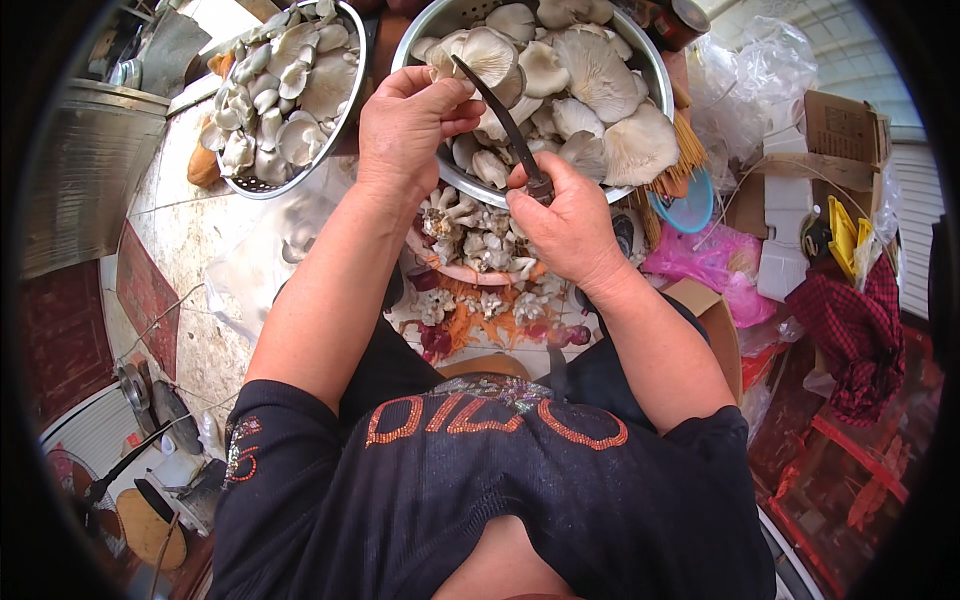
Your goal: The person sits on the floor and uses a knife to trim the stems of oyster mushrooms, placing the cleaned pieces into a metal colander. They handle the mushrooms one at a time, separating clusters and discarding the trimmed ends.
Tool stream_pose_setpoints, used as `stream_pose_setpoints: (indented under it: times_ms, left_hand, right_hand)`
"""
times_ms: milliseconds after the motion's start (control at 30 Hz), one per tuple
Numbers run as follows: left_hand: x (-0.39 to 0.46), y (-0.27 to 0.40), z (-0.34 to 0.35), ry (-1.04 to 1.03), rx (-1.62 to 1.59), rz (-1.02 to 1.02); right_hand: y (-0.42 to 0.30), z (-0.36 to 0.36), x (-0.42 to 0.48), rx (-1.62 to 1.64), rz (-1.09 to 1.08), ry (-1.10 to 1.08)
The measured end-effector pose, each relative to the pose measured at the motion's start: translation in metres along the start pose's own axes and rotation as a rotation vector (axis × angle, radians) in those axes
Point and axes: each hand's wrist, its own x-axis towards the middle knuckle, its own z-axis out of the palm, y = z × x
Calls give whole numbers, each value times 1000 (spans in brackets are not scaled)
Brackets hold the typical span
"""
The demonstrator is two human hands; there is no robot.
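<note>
My left hand [409,124] pinches an oyster mushroom [487,54], gills facing up, over a large perforated metal basin [664,75]. In my right hand [566,214] is a dark, narrow, curved knife [504,112]. Its blade slants up to the left, and its tip lies close to the held mushroom; whether they touch I cannot tell. Many pale grey oyster mushrooms [600,71] fill the basin beneath both hands. Below the basin's near rim lie trimmed mushroom stem bases [487,251], on and around a pink dish [487,276] that is partly covered.
A second metal colander [352,135] of oyster mushrooms stands at upper left. Orange shreds and dark red scraps [469,322] litter the floor between my legs. To the right are a blue plastic basin [686,201], a pink plastic bag [712,262] and a cardboard box [701,311].
</note>
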Motion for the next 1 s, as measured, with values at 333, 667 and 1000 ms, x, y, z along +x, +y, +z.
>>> stream_pose_setpoints:
  times_ms: [333,667,1000]
  left_hand:
    - [-17,-9,7,-66,143,89]
    - [-16,-26,7,-50,194,56]
    - [1,-17,-2,9,214,-51]
  right_hand:
    - [4,1,8,-181,-82,57]
    - [7,3,14,-153,-26,52]
    - [10,-6,17,-180,29,11]
